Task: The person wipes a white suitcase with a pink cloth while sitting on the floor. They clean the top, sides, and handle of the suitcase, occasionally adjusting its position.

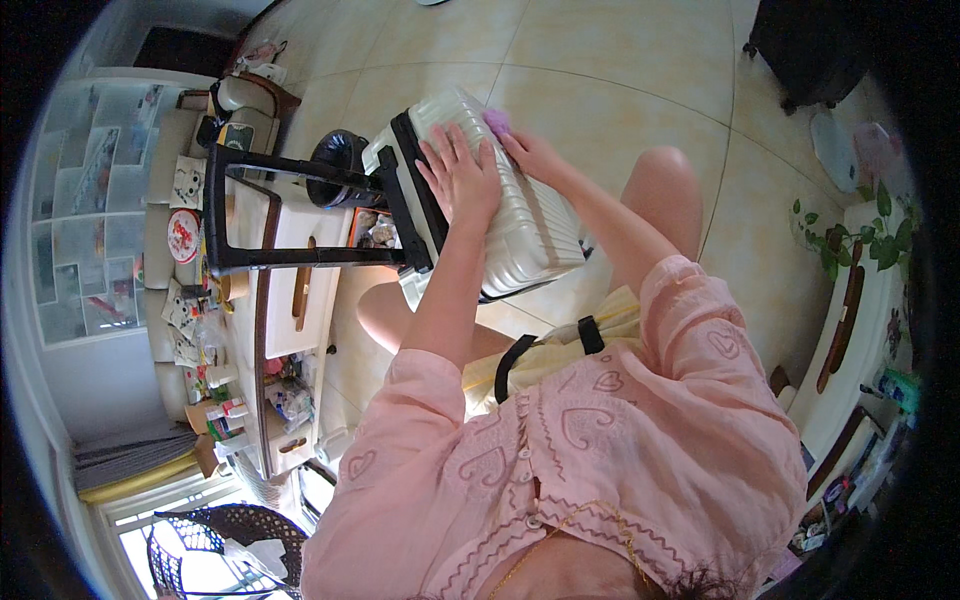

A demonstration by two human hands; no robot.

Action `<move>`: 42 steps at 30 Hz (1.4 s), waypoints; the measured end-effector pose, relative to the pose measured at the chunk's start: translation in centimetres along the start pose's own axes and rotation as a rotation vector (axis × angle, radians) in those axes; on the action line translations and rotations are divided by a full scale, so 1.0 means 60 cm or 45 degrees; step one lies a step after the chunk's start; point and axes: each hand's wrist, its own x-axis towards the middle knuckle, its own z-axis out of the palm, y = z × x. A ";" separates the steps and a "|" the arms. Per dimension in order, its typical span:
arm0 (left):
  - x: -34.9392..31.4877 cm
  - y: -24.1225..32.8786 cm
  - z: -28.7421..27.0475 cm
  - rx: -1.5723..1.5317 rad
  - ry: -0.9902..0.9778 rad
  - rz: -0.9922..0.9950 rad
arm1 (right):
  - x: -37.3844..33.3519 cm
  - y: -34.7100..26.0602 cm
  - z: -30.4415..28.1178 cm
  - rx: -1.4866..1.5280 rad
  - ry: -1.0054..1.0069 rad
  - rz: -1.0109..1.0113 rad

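**While pressed on ribbed suitcase: both hands, purple cloth under right**

Where tiled floor (620,60) meets the low furniture, stands a pale cream ribbed suitcase (520,215), black-trimmed along its zip edge, black telescopic handle (290,210) drawn out toward the left. Tipped at a slant across the knees, upper corner pointing away.

Left hand (460,178): flat on the ribbed shell, fingers spread, palm down, gripping nothing. Touching the case near its upper end.

Right hand (530,152): just beside the left, resting on the case's top edge. Fingers bent over a small purple cloth (497,121) at the corner; whether pinched or merely pressed under the fingertips, cannot tell.

Bare knee (665,185) right of the case, close beside it. Pink embroidered blouse (600,430) filling lower frame. Yellow bag with black straps (560,350) on the lap, below the case.

Left of handle: long pale low surface (290,290) with cluttered small packets. Right rim: green trailing plant (860,240) on a white cabinet.
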 end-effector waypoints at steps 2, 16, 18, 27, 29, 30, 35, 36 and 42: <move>-0.011 -0.002 -0.010 0.001 0.000 0.040 | -0.010 0.013 0.004 -0.065 -0.035 0.263; 0.105 -0.038 -0.033 0.054 0.062 0.224 | 0.063 -0.142 0.000 0.289 -0.209 -0.129; 0.117 -0.063 0.003 0.141 -0.100 0.138 | 0.068 -0.114 0.030 0.285 -0.183 -0.040; 0.114 -0.126 -0.010 0.057 -0.031 -0.006 | 0.069 0.078 0.128 0.196 -0.304 0.243; 0.103 -0.148 -0.018 0.055 -0.045 -0.022 | 0.054 0.045 0.131 0.219 -0.393 0.211; 0.098 -0.154 -0.019 0.041 -0.042 -0.023 | 0.051 0.024 0.136 0.227 -0.419 0.166; 0.092 -0.152 -0.023 0.054 -0.027 -0.023 | 0.032 -0.073 0.148 0.522 -0.236 -0.060; 0.091 -0.151 -0.021 0.062 -0.015 -0.007 | 0.028 -0.064 0.149 0.449 -0.231 -0.086; 0.071 -0.115 -0.038 0.001 -0.062 0.012 | 0.037 0.051 0.121 0.141 -0.420 0.602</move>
